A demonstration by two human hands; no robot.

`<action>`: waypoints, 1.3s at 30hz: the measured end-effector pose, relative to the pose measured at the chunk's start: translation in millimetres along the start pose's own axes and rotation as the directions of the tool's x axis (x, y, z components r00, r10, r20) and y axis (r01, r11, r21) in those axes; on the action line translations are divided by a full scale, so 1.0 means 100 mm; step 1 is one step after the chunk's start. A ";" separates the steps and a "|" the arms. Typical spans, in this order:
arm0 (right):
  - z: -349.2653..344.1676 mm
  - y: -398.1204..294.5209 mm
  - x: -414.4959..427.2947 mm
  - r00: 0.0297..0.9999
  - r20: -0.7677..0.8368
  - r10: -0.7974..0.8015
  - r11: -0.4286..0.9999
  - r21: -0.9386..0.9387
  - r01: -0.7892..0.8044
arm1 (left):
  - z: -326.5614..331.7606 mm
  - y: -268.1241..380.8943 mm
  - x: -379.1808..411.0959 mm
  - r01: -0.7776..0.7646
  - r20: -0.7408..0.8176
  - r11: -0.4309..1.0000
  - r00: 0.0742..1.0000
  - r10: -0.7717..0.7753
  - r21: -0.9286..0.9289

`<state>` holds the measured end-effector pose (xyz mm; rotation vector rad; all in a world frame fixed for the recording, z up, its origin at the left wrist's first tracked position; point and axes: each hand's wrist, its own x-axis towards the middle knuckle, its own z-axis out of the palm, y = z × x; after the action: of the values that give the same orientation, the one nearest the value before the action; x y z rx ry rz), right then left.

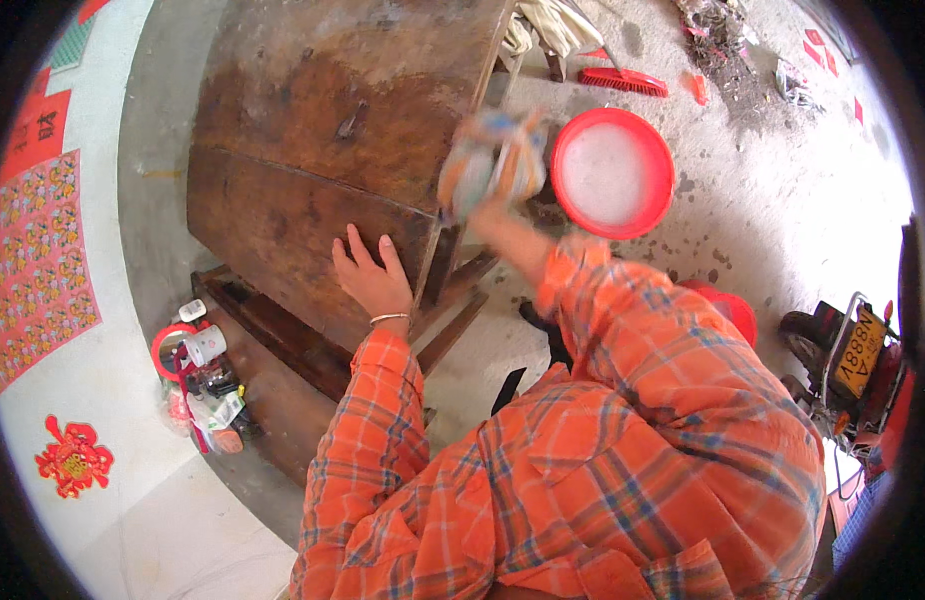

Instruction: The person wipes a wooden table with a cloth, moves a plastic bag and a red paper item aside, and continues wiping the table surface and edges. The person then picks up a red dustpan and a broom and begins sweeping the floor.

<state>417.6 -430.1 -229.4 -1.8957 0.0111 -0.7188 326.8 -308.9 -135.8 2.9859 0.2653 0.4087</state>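
Observation:
My left hand [374, 279] lies palm down with spread fingers on the near leaf of a worn wooden table [305, 225]. A bracelet circles its wrist. At the table's right edge, my right hand [500, 225] grips a striped, multicoloured cloth [496, 161]; motion blurs both, and the cloth hides most of the fingers. Dark, wet-looking patches cover much of the tabletop, which has a seam across it. Just right of the cloth, a red plastic basin [665, 176] on the floor holds whitish, sudsy water.
A second red vessel [736, 315] shows past my right sleeve. Beyond the basin lie a red broom head [624, 81] and a debris heap [721, 52]. A motorcycle [822, 352] stands at right. Left of the table, a wooden bench [282, 412] bears a mirror [170, 351] and a white cup [206, 345].

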 end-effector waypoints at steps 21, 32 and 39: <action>-0.01 -0.20 0.10 0.997 -0.074 -0.003 1.000 -0.019 0.002 | 0.00 0.00 0.01 0.013 0.027 1.000 1.000 -0.013 0.014; -0.05 -0.77 -1.88 0.868 0.473 0.150 0.876 0.343 -0.338 | 0.01 -0.07 0.01 0.013 0.033 1.000 0.999 -0.013 0.008; -0.29 0.16 -0.31 0.637 0.600 0.484 -0.657 0.730 -0.189 | 0.09 -0.07 0.05 -0.022 0.020 1.000 1.000 0.022 0.005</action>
<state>383.0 -451.7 -249.6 0.2754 0.2755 0.0452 332.8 -302.2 -144.0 2.9990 0.2320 0.3808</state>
